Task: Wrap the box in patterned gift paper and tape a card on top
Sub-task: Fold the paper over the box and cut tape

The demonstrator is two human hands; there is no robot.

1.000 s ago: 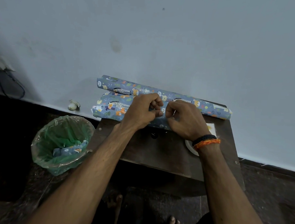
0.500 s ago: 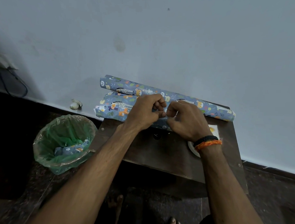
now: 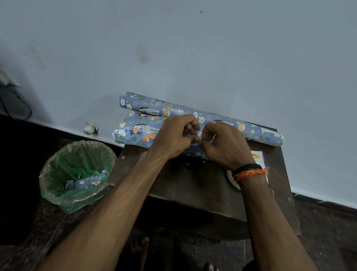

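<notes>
The box (image 3: 137, 131), wrapped in blue animal-print gift paper, lies across the back of a small dark table (image 3: 191, 187), with its left end over the table's edge. My left hand (image 3: 173, 135) and my right hand (image 3: 226, 145) meet over the box's middle. Thumb and forefinger of each hand pinch something small between them; it looks like a strip of clear tape, though it is hard to make out. A roll of the same paper (image 3: 255, 131) lies behind the box against the wall. The card (image 3: 257, 157) lies flat beyond my right wrist.
A white tape roll (image 3: 231, 178) shows partly under my right wrist. A bin with a green liner (image 3: 75, 171) stands on the floor left of the table and holds paper scraps. A small white object (image 3: 90, 128) lies by the wall. My bare feet are below the table.
Both hands stay together over the box with the fingertips working slightly. Only the view has shifted a little.
</notes>
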